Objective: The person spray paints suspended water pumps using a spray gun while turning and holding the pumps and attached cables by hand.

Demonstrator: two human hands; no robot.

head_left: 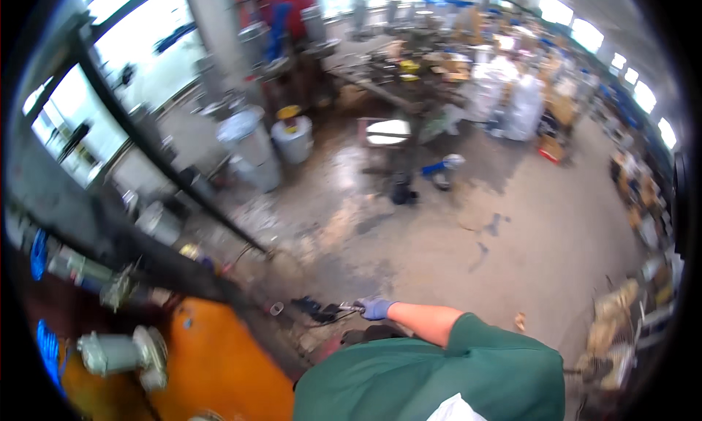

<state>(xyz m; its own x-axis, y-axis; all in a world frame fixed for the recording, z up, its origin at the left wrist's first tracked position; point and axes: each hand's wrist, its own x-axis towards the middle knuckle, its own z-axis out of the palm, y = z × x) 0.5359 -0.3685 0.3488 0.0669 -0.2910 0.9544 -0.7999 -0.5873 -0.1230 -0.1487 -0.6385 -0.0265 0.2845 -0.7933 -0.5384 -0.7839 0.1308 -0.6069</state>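
My gloved right hand point(376, 309) looks closed around the near end of a metal tool point(349, 307), perhaps to leave its far end free, pointing left beside a dark bundle point(314, 311). Blur hides how each finger sits. My left hand is out of view, so I can't tell its grip. Farther left, a grey casting point(110, 353) appears to rest on an orange surface point(223, 351), presumably for steady support.
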